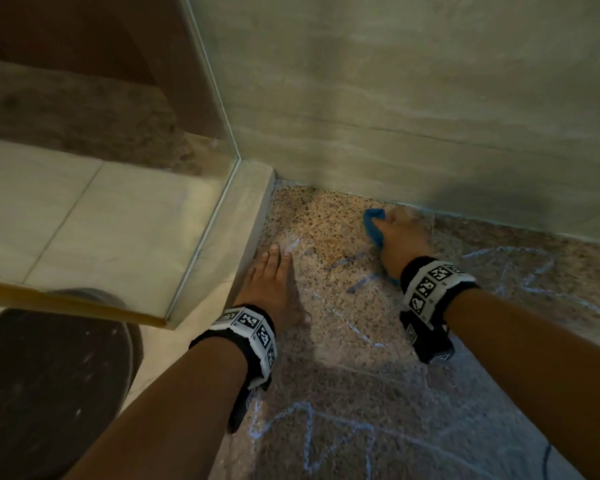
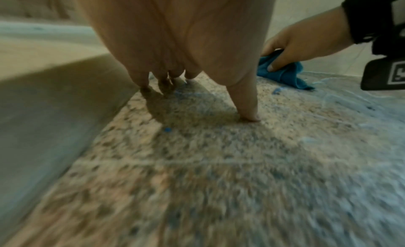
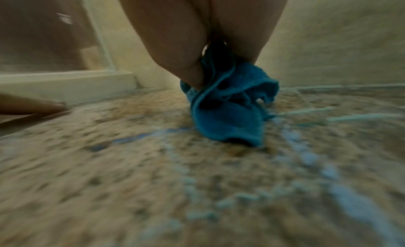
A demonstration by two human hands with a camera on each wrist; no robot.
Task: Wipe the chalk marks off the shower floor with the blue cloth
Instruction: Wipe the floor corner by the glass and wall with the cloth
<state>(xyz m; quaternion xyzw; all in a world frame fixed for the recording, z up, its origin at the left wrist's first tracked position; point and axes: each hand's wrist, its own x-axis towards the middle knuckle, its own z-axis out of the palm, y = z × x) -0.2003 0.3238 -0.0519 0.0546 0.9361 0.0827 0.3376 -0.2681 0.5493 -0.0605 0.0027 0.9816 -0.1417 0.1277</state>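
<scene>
My right hand (image 1: 400, 233) grips a bunched blue cloth (image 1: 374, 225) and holds it down on the speckled granite shower floor (image 1: 329, 237), close to the back wall. The cloth (image 3: 228, 112) hangs crumpled below the palm in the right wrist view, and the left wrist view shows fingers curled over the cloth (image 2: 282, 74). My left hand (image 1: 274, 282) lies flat with straight fingers on the floor beside the curb; its thumb (image 2: 245, 102) presses the stone. Pale blue chalk marks (image 1: 357, 282) cross the floor between the hands, and more chalk marks (image 1: 309, 434) lie nearer me.
A glass panel (image 1: 201, 209) stands on a pale stone curb (image 1: 246, 220) at the left. The grey tiled wall (image 1: 395, 116) closes the back. A dark round object (image 1: 49, 386) sits outside the shower at lower left. Chalk scribbles (image 1: 534, 271) spread over the floor to the right.
</scene>
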